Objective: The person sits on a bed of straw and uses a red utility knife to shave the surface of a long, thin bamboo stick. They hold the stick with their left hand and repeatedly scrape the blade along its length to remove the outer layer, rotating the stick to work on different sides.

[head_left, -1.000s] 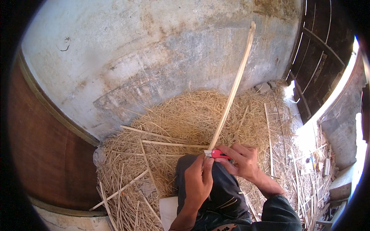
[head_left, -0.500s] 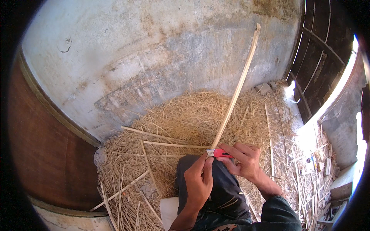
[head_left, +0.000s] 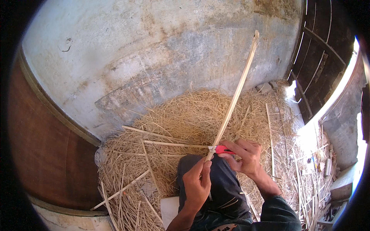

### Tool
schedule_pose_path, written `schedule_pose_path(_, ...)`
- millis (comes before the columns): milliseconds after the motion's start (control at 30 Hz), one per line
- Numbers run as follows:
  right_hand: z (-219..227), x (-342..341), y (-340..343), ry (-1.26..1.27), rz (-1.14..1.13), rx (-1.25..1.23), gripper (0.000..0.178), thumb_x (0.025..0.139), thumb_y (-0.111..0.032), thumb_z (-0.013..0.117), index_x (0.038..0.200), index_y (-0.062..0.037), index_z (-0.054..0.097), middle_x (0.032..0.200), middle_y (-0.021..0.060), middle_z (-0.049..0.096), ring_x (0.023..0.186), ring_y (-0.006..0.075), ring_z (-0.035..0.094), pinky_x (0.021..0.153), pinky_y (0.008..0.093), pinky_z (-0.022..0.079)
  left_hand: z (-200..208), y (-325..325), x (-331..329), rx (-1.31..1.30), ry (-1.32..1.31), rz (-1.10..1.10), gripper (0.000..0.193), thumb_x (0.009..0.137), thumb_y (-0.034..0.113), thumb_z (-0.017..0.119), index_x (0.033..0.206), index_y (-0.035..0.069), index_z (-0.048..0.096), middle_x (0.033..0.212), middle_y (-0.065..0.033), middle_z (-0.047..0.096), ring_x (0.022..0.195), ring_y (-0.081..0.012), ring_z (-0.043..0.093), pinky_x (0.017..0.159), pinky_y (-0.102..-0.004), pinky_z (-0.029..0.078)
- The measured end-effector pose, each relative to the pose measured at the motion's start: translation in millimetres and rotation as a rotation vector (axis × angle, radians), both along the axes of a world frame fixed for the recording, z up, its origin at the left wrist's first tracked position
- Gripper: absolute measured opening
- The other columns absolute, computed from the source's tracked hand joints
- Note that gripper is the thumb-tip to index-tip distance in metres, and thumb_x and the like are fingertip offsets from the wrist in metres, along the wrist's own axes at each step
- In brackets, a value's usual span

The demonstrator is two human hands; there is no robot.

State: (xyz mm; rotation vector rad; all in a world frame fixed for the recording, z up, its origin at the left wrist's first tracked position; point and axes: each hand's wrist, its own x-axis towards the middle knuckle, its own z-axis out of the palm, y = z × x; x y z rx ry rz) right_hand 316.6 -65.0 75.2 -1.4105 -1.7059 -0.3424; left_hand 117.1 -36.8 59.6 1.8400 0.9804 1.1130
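My left hand [head_left: 197, 178] pinches the near end of a long pale wooden strip [head_left: 236, 96], perhaps bamboo, which slants up and away to the right in front of the wall. In my right hand [head_left: 246, 157] is a red utility knife [head_left: 223, 149], gripped by its handle. Its blade [head_left: 211, 148] lies across the strip, just beyond my left fingertips. Both hands are over my dark-trousered leg [head_left: 219, 184].
Straw-like shavings [head_left: 185, 111] cover the floor around me. Several loose strips [head_left: 165, 144] lie to the left, more [head_left: 269, 134] to the right. A stained wall [head_left: 154, 50] stands ahead, a brown panel [head_left: 54, 146] at the left, dark boards [head_left: 320, 54] at the far right.
The strip and my left hand have shifted slightly down toward me. The knife blade now sits a little farther up the strip, apart from my left fingertips.
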Motion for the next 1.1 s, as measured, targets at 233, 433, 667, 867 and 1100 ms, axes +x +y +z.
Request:
schedule_pose_path(233, 3, 14, 13, 0.128, -0.088, 0.043, 0.033, 0.081, -0.024, 0.089, 0.111, -0.0132, 0.082, 0.072, 0.0048, 0.067, 0.057, 0.0223, 0.065, 0.052, 0.0353, 0.05, -3, -10, -8, -0.079, 0.014, 0.006, 0.024, 0.109, 0.014, 0.062, 0.12, -0.003, 0.074, 0.08, -0.0125, 0.07, 0.059, -0.0126, 0.056, 0.055, -0.03, 0.046)
schedule_pose_path(433, 10, 28, 29, 0.2, -0.094, -0.018, 0.026, 0.085, -0.019, 0.086, 0.11, -0.013, 0.084, 0.073, 0.0087, 0.071, 0.062, 0.0223, 0.068, 0.056, 0.0343, 0.051, -14, -16, -19, -0.078, 0.045, 0.029, 0.023, 0.109, 0.013, 0.062, 0.122, -0.003, 0.074, 0.088, -0.0174, 0.075, 0.066, -0.0144, 0.067, 0.059, -0.0296, 0.051)
schedule_pose_path(667, -1, 80, 58, 0.293, -0.276, -0.053, 0.027, 0.09, -0.027, 0.084, 0.11, -0.0088, 0.083, 0.085, 0.0114, 0.079, 0.064, 0.0196, 0.071, 0.06, 0.0335, 0.053, -27, -29, -42, -0.222, 0.198, -0.006, 0.031, 0.112, 0.023, 0.058, 0.124, 0.001, 0.075, 0.084, -0.0129, 0.075, 0.07, -0.0139, 0.071, 0.063, -0.0311, 0.055)
schedule_pose_path(867, -8, 88, 72, 0.34, -0.299, 0.005, 0.025, 0.09, -0.025, 0.083, 0.109, -0.0088, 0.083, 0.089, 0.0125, 0.079, 0.068, 0.0217, 0.072, 0.063, 0.0326, 0.054, -43, -32, -51, -0.164, 0.164, 0.005, 0.031, 0.112, 0.024, 0.059, 0.124, 0.001, 0.075, 0.08, -0.0128, 0.073, 0.068, -0.0148, 0.069, 0.061, -0.0318, 0.051)
schedule_pose_path(1100, -19, 96, 85, 0.328, -0.294, 0.023, 0.025, 0.089, -0.025, 0.084, 0.108, -0.0084, 0.083, 0.087, 0.0124, 0.079, 0.069, 0.0229, 0.072, 0.065, 0.0337, 0.055, -45, -39, -59, -0.194, 0.203, 0.015, 0.03, 0.111, 0.023, 0.06, 0.122, 0.0, 0.075, 0.084, -0.0154, 0.074, 0.068, -0.0185, 0.07, 0.061, -0.0327, 0.052)
